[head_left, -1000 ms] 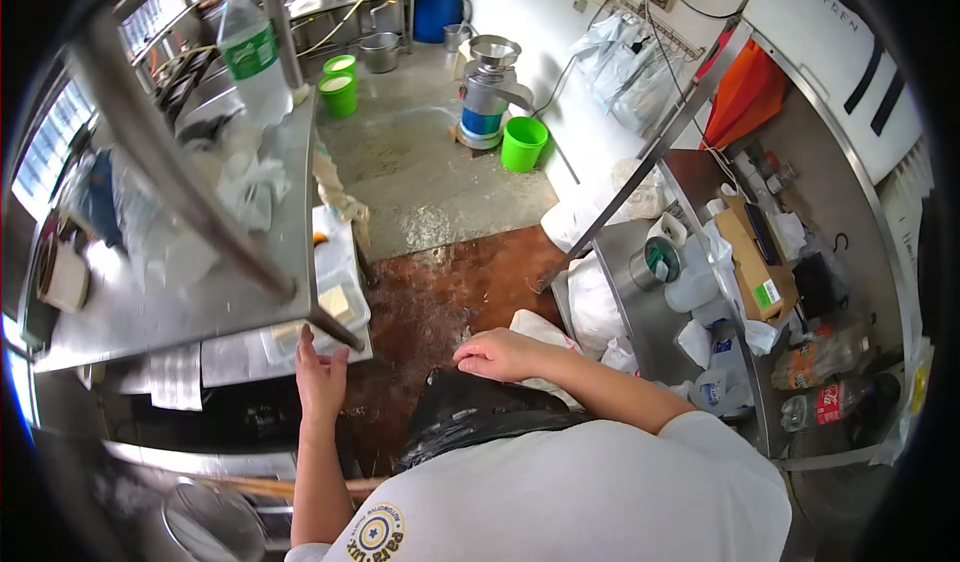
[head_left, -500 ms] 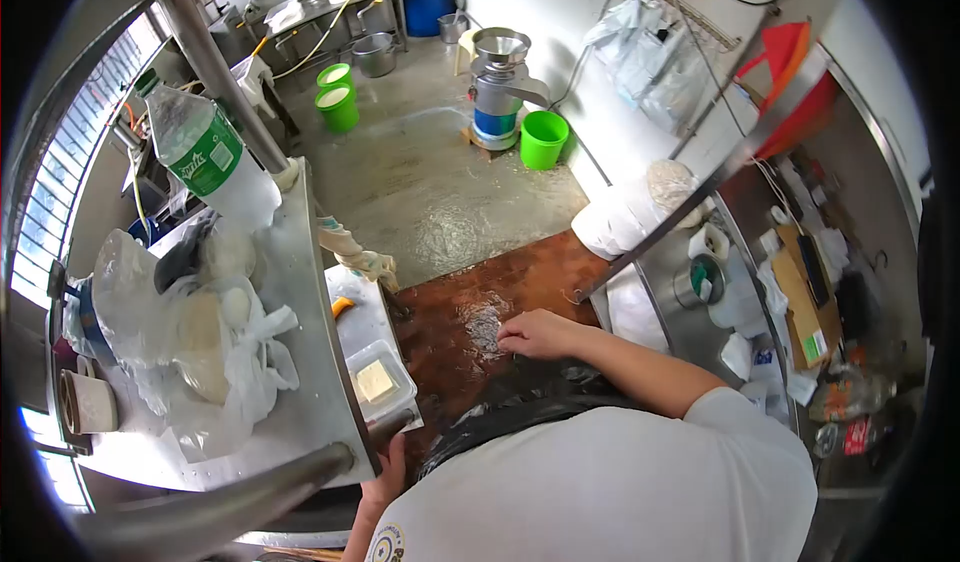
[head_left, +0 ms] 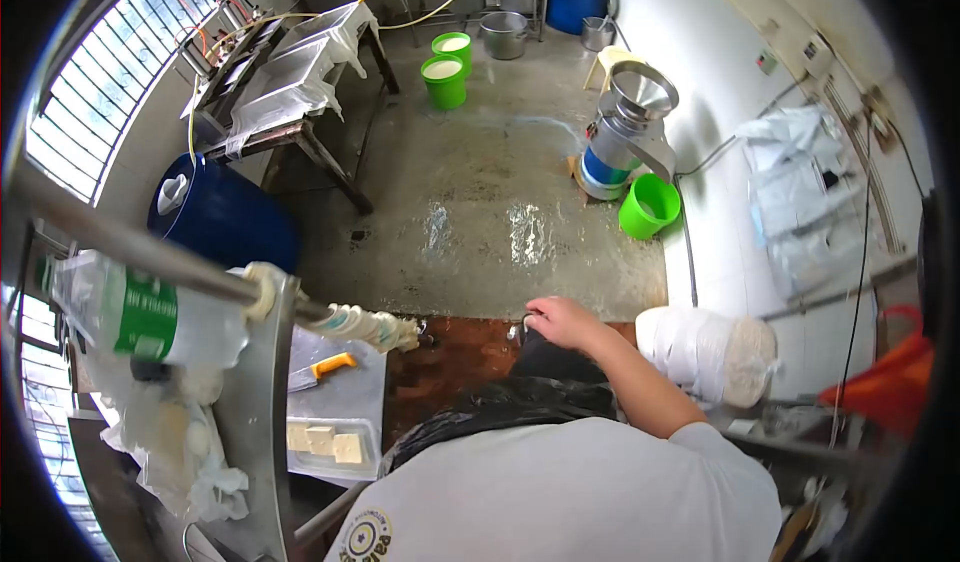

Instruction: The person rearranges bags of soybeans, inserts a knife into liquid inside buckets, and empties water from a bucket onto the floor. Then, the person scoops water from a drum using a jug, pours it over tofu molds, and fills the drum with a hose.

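Note:
My right hand point(head_left: 562, 322) hangs in front of my body above the reddish-brown floor section point(head_left: 460, 352). Its fingers are curled inward, and their undersides are hidden, so I cannot make out whether anything is in them. My left hand is out of view. On the left, a clear plastic tray point(head_left: 372, 449) of white tofu-like blocks point(head_left: 347, 448) sits on a metal table point(head_left: 365, 387). Behind the tray lies a knife with a yellow handle point(head_left: 335, 364). Black plastic point(head_left: 500, 402) covers my front below the white shirt.
A metal post point(head_left: 268, 362) and a Sprite-like bottle point(head_left: 150, 312) are close on my left. Ahead stand a funnel-topped machine point(head_left: 612, 147), a green bucket point(head_left: 648, 207) and two filled green buckets point(head_left: 445, 84). A blue barrel point(head_left: 230, 212) is at left, a white wrapped bundle point(head_left: 690, 357) at right.
The view has shifted, showing more of the wet floor and the left-hand work tables. My left hand has left the view. My right hand remains curled, now higher in the picture.

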The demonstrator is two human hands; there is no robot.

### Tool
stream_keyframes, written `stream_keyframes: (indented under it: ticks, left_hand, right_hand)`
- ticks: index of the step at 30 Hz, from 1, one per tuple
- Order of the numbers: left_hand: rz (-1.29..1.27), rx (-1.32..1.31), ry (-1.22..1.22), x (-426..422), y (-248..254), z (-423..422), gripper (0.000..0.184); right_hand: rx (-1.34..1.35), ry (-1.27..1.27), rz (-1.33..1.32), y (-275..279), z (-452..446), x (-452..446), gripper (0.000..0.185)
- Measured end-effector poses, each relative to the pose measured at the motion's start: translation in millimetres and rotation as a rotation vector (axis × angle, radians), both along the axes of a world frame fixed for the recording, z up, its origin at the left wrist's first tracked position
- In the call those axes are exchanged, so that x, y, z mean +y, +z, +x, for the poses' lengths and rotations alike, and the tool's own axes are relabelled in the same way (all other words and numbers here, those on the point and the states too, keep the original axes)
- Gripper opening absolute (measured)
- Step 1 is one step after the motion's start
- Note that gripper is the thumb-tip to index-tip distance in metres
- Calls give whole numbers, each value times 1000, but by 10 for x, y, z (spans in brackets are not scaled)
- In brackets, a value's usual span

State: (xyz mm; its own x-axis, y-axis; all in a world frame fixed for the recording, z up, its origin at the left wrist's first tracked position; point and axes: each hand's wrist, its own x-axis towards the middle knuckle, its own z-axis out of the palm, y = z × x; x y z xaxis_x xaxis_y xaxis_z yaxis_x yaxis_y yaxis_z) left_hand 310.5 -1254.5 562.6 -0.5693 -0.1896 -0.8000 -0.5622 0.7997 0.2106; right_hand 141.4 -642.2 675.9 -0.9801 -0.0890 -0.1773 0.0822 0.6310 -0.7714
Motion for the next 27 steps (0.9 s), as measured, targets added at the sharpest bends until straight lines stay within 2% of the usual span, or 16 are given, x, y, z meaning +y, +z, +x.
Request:
stream_keyframes:
  ticks: [2, 3, 5, 6, 8, 10, 11, 12, 13, 14, 16, 18, 19, 21, 25, 27]
  left_hand:
    - [-10, -74, 0, 393, -30, -294, 34]
    - [-5, -95, 0, 553, -64, -465, 34]
    - [8, -123, -10, 802, -117, -756, 32]
    - [20, -116, -30, 885, -153, -897, 31]
    - [84, -13, -130, 1066, -200, -1227, 30]
    - [229, 145, -189, 1469, 131, -1617, 24]
    - [301, 221, -222, 1716, 359, -1835, 24]
    - [445, 112, 122, 1963, 496, -2063, 26]
    - [549, 42, 491, 2206, 629, -2288, 29]
    - [573, 9, 779, 2534, 942, -2503, 32]
    - [570, 63, 713, 2888, 1210, -2920, 38]
    - [546, 213, 592, 2930, 913, -3226, 43]
    - [548, 212, 621, 2998, 880, -3378, 43]
    - [344, 629, 167, 3196, 812, -3713, 47]
    - [409, 564, 285, 3391, 586, -4348, 46]
    - [419, 703, 310, 3381, 303, -4637, 40]
  right_hand:
    - [-17, -43, 137, -27, -120, 573, 36]
    - [-9, -30, 141, -21, -215, 835, 36]
    - [-200, -17, 105, -16, -328, 1269, 41]
    - [-205, 8, 108, -26, -349, 1430, 41]
    - [-151, 83, 300, -1, -629, 1730, 37]
    - [-182, 114, 324, 116, -915, 1853, 38]
    - [-128, 17, 223, 148, -1055, 1878, 39]
    - [-75, -80, 119, 171, -1175, 1915, 40]
    - [-74, -63, 121, 190, -1300, 1958, 40]
    - [-81, -79, 104, 201, -1418, 1986, 41]
    - [-94, -62, 89, 167, -1637, 2023, 42]
    - [-107, -84, 122, 88, -1796, 2101, 40]
    - [-112, -57, 131, 73, -1892, 2136, 40]
    - [-119, -85, 160, 45, -2089, 2196, 37]
    - [-97, -123, 170, -287, -2663, 2252, 33]
    - [-109, -74, 215, -591, -3096, 2211, 33]
